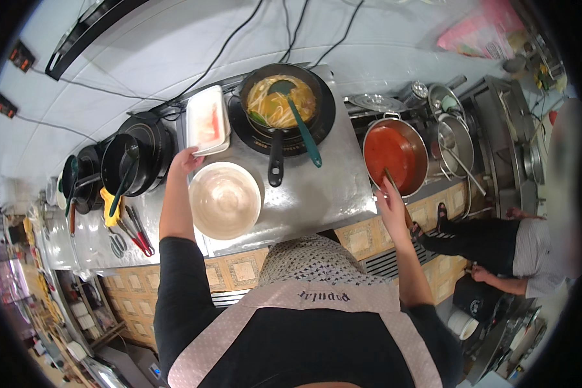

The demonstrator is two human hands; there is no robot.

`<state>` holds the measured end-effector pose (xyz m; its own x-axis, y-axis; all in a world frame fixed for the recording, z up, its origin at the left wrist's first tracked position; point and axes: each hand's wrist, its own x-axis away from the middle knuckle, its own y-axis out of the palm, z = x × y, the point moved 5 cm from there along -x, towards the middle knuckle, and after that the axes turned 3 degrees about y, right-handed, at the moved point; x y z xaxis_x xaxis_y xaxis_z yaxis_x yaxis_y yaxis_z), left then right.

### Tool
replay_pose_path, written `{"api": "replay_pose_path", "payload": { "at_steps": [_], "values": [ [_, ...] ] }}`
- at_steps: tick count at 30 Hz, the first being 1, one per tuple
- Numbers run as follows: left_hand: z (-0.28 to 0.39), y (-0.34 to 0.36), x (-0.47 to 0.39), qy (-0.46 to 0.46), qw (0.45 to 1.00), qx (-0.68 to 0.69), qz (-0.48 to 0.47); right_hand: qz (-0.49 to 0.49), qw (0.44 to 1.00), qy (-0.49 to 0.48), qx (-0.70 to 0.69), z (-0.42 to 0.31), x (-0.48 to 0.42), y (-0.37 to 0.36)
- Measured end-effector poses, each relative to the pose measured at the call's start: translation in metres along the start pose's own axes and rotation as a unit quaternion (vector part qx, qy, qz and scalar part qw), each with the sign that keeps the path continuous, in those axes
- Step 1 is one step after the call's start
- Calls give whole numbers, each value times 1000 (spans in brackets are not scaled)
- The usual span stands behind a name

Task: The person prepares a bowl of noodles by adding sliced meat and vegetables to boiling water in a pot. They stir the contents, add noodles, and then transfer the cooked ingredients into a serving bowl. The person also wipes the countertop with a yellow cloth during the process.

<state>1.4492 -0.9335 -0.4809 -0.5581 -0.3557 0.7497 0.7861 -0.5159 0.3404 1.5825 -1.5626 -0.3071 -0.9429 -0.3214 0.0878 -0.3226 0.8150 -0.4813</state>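
Observation:
My left hand [190, 160] grips the near edge of white rectangular trays [206, 121], stacked together, the top one smeared with red. In front of it stands a large, pale, round bowl [225, 200] with nothing in it. My right hand [390, 200] holds the handle of a utensil [390, 177] whose far end is hidden in red sauce [390, 150] inside a steel pot [422, 162]. Between my hands, farther back, a black frying pan [276, 155] with noodles in yellowish broth [291, 114] sits on a round black cooktop [327, 114]. A green ladle [303, 131] rests in it.
At the left are black pans [121, 165] on cooktops, a yellow cloth [110, 206], red-handled tongs [138, 233] and scissors [118, 245]. Beyond the sauce pot stands another steel pot [458, 145] with a ladle. Another person [504, 247] is at the right. Black cables [223, 46] hang along the wall.

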Motion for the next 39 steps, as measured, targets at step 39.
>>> {"api": "replay_pose_path", "payload": {
  "at_steps": [39],
  "values": [
    [-92, 381, 399, 215, 957, -112, -157, 121, 941, 283, -140, 172, 241, -184]
  ]
}}
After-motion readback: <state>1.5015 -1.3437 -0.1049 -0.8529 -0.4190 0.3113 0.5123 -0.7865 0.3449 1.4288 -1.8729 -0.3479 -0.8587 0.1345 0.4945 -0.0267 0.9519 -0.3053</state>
